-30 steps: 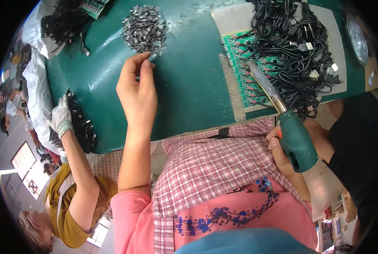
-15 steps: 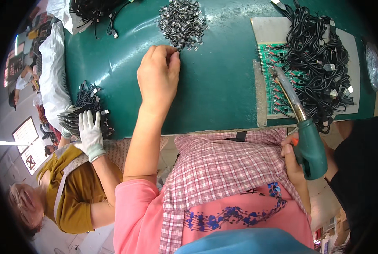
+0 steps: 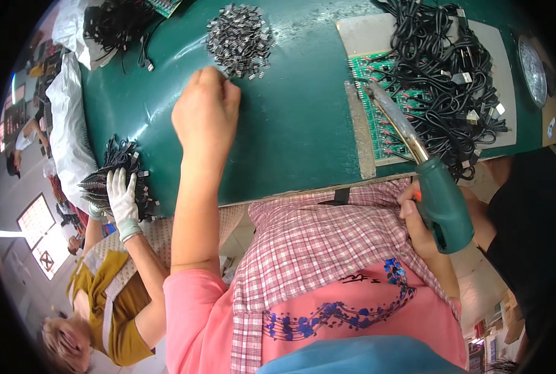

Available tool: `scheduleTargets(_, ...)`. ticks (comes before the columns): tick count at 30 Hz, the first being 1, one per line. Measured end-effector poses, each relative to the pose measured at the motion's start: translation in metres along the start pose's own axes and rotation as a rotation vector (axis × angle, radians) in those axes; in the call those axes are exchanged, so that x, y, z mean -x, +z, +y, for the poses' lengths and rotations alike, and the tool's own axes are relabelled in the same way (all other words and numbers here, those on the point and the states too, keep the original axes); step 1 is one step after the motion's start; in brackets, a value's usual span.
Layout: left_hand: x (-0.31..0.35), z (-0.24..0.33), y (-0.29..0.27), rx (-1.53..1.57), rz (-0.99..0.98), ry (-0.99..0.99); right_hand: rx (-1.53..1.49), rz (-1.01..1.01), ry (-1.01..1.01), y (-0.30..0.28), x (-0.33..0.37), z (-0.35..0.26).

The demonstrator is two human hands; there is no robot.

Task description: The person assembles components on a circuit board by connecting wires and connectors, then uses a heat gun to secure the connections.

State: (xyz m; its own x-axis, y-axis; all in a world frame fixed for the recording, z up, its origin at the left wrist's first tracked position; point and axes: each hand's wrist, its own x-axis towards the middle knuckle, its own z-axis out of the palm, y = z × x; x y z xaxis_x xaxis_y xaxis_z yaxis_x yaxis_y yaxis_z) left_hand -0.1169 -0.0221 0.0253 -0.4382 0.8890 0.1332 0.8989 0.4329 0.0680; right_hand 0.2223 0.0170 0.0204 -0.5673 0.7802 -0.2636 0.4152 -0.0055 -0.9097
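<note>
My left hand (image 3: 207, 107) is at the near left edge of a pile of small black-and-silver metal parts (image 3: 239, 40). Its fingers are curled in to the thumb, hiding whatever they may hold. My right hand (image 3: 418, 215) grips a green pistol-shaped soldering gun (image 3: 446, 206), one finger by its orange trigger. The gun's long metal barrel slants up to the left, its tip over the left part of a green circuit board panel (image 3: 377, 134). Black USB cables (image 3: 430, 81) lie coiled across that panel, and red wire ends show on it.
A beige board (image 3: 505, 75) lies under the panel, with a worn strip (image 3: 360, 131) along its left side. At the left, a co-worker's white-gloved hand (image 3: 123, 202) rests on stacked dark boards by more cables. A white plastic bag (image 3: 69, 124) lines the table's left edge.
The view has shifted, so the table things sit further left. My left hand has drawn slightly left along the pile's edge, its fingers more curled. The soldering gun's tip stays over the panel.
</note>
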Motion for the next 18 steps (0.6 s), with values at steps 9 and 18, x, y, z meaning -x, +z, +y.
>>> scheduleTargets(9, 0.041, 0.073, -0.028, 1.589, -0.555, -0.627, -0.623, -0.030, 0.039, 0.019, -0.039, -0.044)
scheduleTargets(18, 0.060, 0.104, -0.020, 1.597, -0.751, -0.418, -0.623, 0.046, -0.010, 0.032, -0.041, -0.032)
